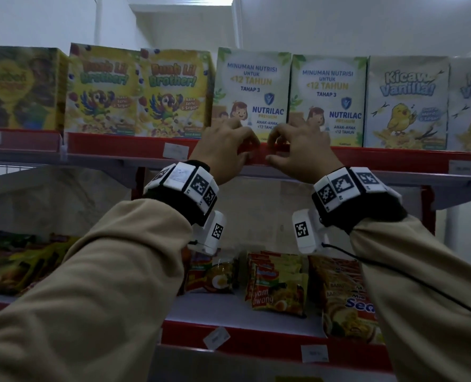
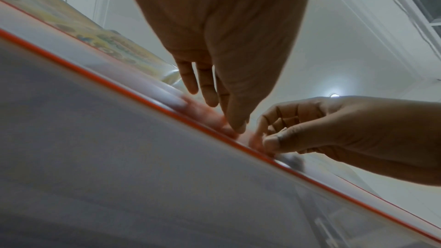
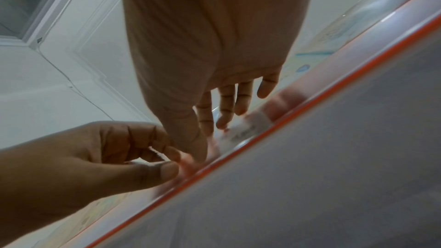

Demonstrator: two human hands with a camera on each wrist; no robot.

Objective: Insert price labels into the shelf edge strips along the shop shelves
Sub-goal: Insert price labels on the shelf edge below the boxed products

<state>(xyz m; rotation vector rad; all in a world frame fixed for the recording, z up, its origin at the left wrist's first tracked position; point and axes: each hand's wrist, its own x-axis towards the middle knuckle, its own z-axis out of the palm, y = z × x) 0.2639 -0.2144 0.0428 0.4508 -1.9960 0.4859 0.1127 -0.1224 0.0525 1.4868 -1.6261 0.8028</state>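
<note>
My left hand (image 1: 223, 150) and right hand (image 1: 301, 150) meet side by side at the red edge strip (image 1: 264, 157) of the top shelf, below the Nutrilac boxes (image 1: 252, 89). Fingers of both pinch the strip; a white price label (image 3: 241, 131) lies in it beneath my right fingers.
</note>
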